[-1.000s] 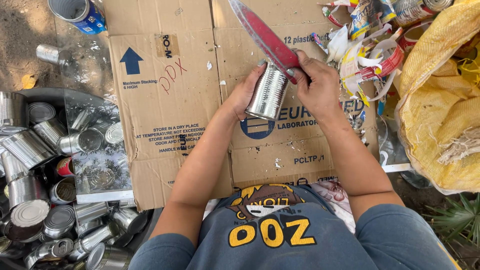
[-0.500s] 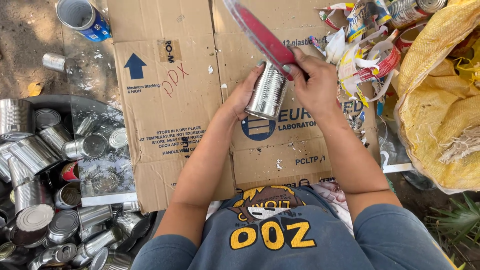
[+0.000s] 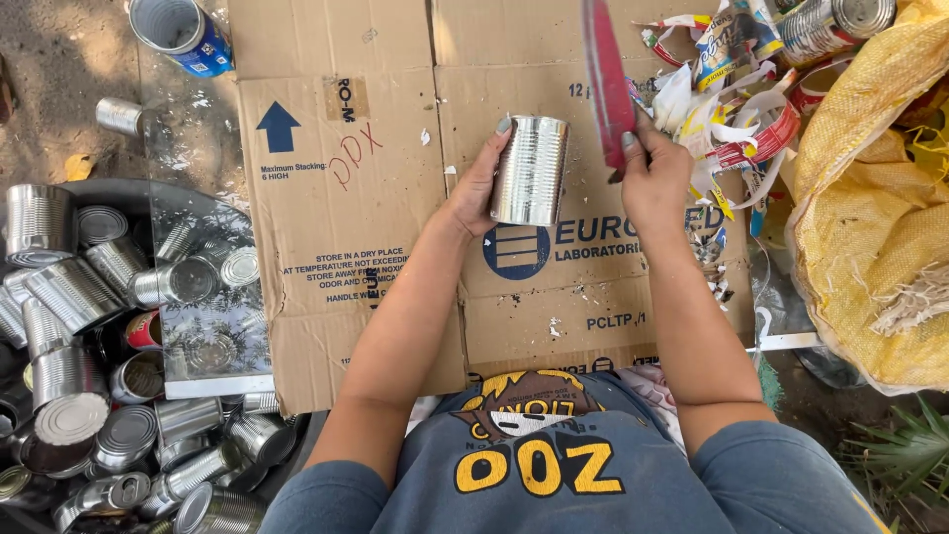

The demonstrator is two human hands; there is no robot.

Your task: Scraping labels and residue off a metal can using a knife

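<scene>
The red blade (image 3: 605,84) has lifted clear of the bare tin can (image 3: 531,170) at frame centre. Left hand (image 3: 481,188) fingers grasp the can; right hand (image 3: 654,178) fingers clench the blade's handle. The can appears stripped of its label.

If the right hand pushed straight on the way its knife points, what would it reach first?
Past the right hand, the red-bladed knife points up-frame over flattened brown cardboard; nothing else shows before the picture's edge, though height is unclear.
</scene>
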